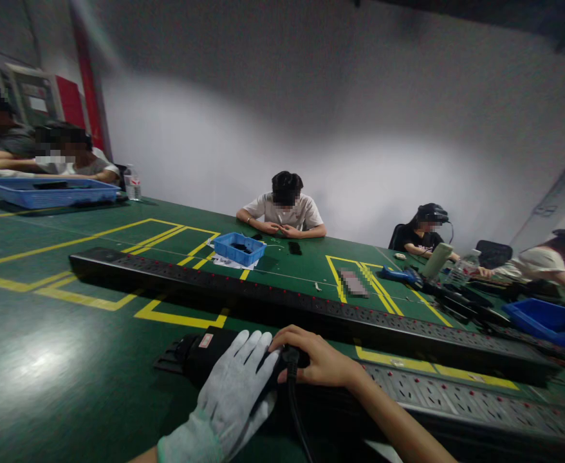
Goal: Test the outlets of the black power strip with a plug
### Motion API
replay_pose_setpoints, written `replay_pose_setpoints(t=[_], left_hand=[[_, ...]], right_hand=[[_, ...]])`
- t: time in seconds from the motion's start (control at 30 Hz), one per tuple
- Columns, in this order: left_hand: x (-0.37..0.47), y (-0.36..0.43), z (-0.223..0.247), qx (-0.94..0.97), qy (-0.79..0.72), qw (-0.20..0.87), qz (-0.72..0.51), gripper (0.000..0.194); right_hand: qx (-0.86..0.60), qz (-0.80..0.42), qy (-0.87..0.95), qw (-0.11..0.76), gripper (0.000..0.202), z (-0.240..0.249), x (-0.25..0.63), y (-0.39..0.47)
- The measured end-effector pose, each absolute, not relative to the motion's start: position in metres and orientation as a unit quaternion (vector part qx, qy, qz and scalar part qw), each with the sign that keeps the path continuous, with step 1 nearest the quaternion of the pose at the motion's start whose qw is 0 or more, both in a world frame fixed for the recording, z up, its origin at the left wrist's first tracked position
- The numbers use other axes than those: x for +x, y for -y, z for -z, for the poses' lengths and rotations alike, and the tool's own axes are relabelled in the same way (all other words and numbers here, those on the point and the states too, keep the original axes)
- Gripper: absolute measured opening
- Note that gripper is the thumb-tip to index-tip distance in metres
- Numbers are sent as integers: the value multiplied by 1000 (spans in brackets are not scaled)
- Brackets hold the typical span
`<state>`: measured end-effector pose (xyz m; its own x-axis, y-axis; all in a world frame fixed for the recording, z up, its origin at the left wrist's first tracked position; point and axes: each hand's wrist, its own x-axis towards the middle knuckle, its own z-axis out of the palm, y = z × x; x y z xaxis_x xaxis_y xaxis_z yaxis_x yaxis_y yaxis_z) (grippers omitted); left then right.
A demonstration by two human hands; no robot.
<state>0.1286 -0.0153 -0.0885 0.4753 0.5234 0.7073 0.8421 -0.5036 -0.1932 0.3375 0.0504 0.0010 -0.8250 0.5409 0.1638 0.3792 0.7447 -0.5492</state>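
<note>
Gloved left hand (231, 392) lies flat, fingers spread, on the black end of the near power strip (224, 357), bare right hand (318, 360) curls round the cable (293, 386) where it meets that end, long second strip (282, 299) lies just behind, blue tray (239, 248) farther across the green table (46, 360).

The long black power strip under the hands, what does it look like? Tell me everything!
The power strip is long, black and looks metal-cased, lying flat on the green table and running off to the right. Its top shows rows of grey sockets with small red dots. The gloved left hand rests on its near end; the bare right hand grips the black cable there. A second strip lies behind it.
</note>
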Motion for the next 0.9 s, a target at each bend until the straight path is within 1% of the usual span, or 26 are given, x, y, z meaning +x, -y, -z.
replay_pose_setpoints(t=[0.17,0.37,0.53,0.9], left_hand=[[130,15,86,-806,415,295,302,54],[130,14,86,-804,419,294,302,54],[130,11,88,-811,427,286,278,55],[128,14,91,-803,425,319,270,59]], right_hand=[[-239,-277,917,163,44,0,338,-53],[-235,-285,917,152,43,-1,338,-51],[-235,-286,918,146,39,-1,338,-52],[-288,-224,927,87,41,-7,336,-47]])
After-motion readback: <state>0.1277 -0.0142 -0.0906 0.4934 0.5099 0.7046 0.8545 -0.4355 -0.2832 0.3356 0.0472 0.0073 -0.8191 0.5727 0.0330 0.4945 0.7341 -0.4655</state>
